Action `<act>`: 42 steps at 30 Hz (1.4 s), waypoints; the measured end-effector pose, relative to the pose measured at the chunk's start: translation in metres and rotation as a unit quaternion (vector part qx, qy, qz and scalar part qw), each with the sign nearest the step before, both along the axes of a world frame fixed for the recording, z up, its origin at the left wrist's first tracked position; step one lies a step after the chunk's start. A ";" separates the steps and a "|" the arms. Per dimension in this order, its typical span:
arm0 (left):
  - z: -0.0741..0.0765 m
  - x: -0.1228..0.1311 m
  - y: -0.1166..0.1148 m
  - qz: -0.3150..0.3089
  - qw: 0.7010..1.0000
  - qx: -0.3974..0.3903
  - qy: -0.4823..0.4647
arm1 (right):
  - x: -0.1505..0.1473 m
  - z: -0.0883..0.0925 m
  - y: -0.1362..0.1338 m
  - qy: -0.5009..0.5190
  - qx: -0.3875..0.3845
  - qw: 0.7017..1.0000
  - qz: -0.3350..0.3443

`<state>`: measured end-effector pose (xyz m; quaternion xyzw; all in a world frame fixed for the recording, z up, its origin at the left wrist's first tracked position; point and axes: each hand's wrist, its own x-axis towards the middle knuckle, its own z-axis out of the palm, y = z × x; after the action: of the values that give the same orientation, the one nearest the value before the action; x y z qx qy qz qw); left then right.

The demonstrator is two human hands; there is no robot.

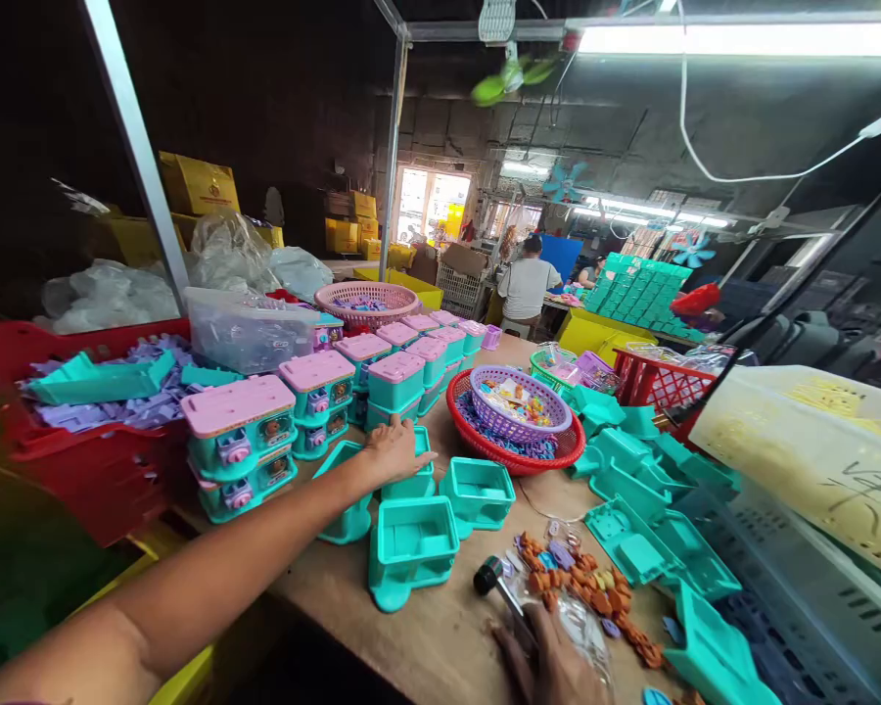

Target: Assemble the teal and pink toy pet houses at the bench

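Observation:
My left hand [394,448] reaches forward across the wooden table [440,627] and rests on a teal plastic toy shell [411,475], its fingers curled over the shell's rim. Similar open teal shells [415,539] lie just in front of it. Stacked teal toy houses with pink tops [239,431] stand to its left. My right hand [550,666] is at the bottom edge, closed on a small black-headed hammer [495,583] beside a clear plastic bag [583,627] and a scatter of small orange and purple pieces [594,587].
A red basket [514,455] holds a purple basket [518,397] of small parts. More teal shells [646,480] lie at right beside grey and cream crates [814,460]. Red crates [80,450] of purple parts stand at left. A person [527,289] works far back.

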<state>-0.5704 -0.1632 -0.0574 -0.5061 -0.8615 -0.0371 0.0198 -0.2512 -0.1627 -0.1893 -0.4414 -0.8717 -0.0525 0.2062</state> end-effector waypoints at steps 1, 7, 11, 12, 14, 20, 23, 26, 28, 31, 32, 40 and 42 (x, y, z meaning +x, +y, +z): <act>0.001 0.000 0.001 -0.008 1.000 -0.004 -0.010 | 0.003 0.005 0.006 -0.014 -0.009 1.000 -0.004; 0.007 0.002 0.005 -0.062 0.996 -0.034 -0.057 | 0.024 0.022 0.018 0.000 -0.026 0.999 -0.019; 0.010 0.004 0.003 -0.141 0.986 -0.037 -0.079 | 0.030 0.020 -0.003 0.062 -0.072 0.995 0.034; 0.010 0.004 0.001 -0.162 0.983 -0.033 -0.080 | 0.030 0.020 -0.011 0.068 -0.087 0.993 0.051; 0.011 0.003 -0.008 -0.195 0.977 -0.021 -0.079 | 0.026 0.020 -0.025 0.061 -0.114 0.989 0.073; 0.002 -0.012 -0.060 -0.211 0.958 0.191 -0.030 | 0.005 0.029 -0.040 0.006 -0.097 0.995 -0.004; -0.006 -0.021 -0.087 -0.183 0.939 0.292 -0.011 | -0.002 0.031 -0.030 0.001 -0.061 0.998 -0.021; -0.014 -0.025 -0.103 -0.160 0.932 0.324 0.016 | -0.007 0.031 -0.019 0.015 -0.055 0.998 0.017; -0.019 -0.026 -0.110 -0.142 0.933 0.329 0.034 | -0.012 0.032 -0.015 0.050 -0.051 0.997 0.041; -0.024 -0.016 -0.117 -0.119 0.929 0.348 0.042 | -0.026 0.039 -0.018 0.123 -0.027 0.990 0.071; -0.026 -0.009 -0.119 -0.126 0.925 0.356 0.036 | -0.031 0.042 -0.021 0.142 -0.024 0.986 0.087; -0.039 0.059 -0.116 -0.335 0.901 0.271 -0.045 | -0.058 0.047 -0.028 0.061 -0.075 0.994 0.055; -0.046 0.062 -0.109 -0.350 0.901 0.251 -0.056 | -0.053 0.043 -0.030 0.045 -0.088 0.994 0.054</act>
<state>-0.5088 -0.2725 -0.1032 -0.7503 -0.5907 -0.2847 0.0840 -0.3043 -0.1924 -0.1462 -0.4122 -0.8852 0.0552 0.2084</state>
